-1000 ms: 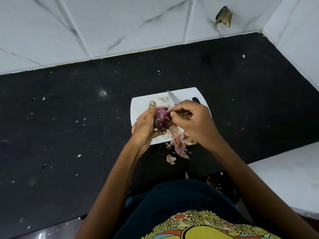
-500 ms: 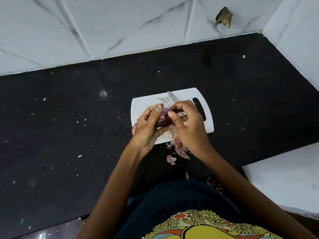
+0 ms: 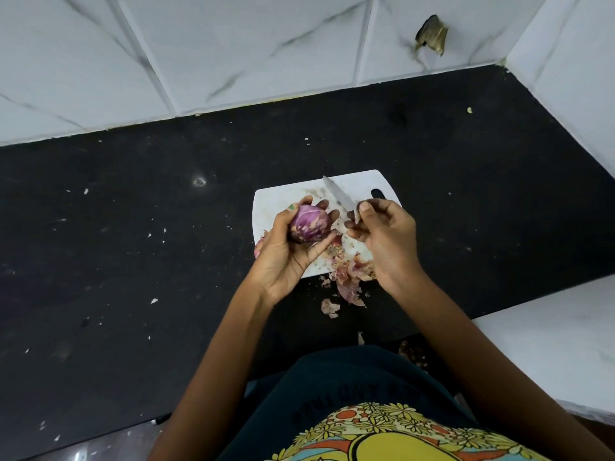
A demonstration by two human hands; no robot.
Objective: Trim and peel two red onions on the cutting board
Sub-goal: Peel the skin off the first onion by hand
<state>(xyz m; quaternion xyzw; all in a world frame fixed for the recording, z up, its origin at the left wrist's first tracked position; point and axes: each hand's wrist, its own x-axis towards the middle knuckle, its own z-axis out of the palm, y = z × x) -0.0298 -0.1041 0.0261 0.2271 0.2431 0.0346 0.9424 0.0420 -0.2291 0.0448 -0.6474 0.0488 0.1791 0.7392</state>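
My left hand (image 3: 286,257) grips a purple red onion (image 3: 310,223) above the left part of the white cutting board (image 3: 279,204). My right hand (image 3: 386,237) holds a knife (image 3: 339,194), its blade pointing up and left over the board, and its thumb pins a small strip of peel against the blade. A gap separates the blade from the onion. A bit of a second reddish onion (image 3: 259,247) peeks out behind my left wrist at the board's left edge.
Onion skins (image 3: 349,281) lie heaped on the board's near edge and spill onto the black counter (image 3: 133,261). White tiled walls rise behind and at the right. A white ledge (image 3: 549,344) stands at the near right.
My hands have drawn apart: the right hand with the knife pulled a strip of peel off to the right, and the left hand turned the onion so its purple side shows.
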